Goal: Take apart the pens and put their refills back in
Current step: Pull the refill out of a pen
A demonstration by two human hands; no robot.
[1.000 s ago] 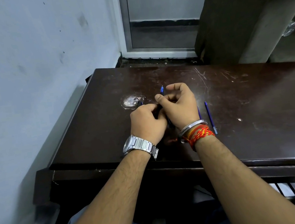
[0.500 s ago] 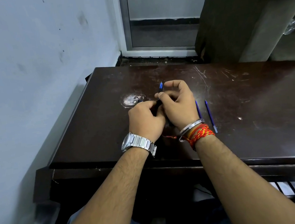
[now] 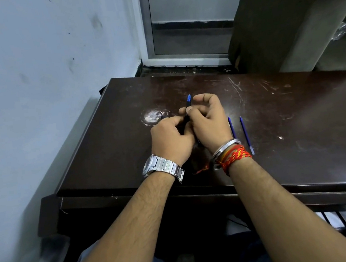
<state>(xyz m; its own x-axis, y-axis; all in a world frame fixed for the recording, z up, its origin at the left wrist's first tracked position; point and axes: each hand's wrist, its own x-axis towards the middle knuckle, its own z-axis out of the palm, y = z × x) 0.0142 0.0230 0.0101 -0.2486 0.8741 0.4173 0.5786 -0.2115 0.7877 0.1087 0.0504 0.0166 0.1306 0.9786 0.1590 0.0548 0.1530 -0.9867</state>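
Both hands are locked on one pen (image 3: 189, 105) here: the right hand (image 3: 209, 124) pinches the upper barrel between thumb and forefinger, blue end poking up past the fingers, while the left hand (image 3: 172, 139) is curled tight around the lower part, hidden inside the fist. The two hands touch, held just over the tabletop (image 3: 295, 117). It reads as the twisting or pulling step, either splitting the barrel or closing it up; which one, I cannot tell, since the joint is covered. Just beside the right wrist lie two thin blue refills (image 3: 232, 127), side by side and pointing away, apart from each other. Next move, by my judgement, calls for a firm counter-turn of the two halves, kept straight in line so that nothing slender bends.
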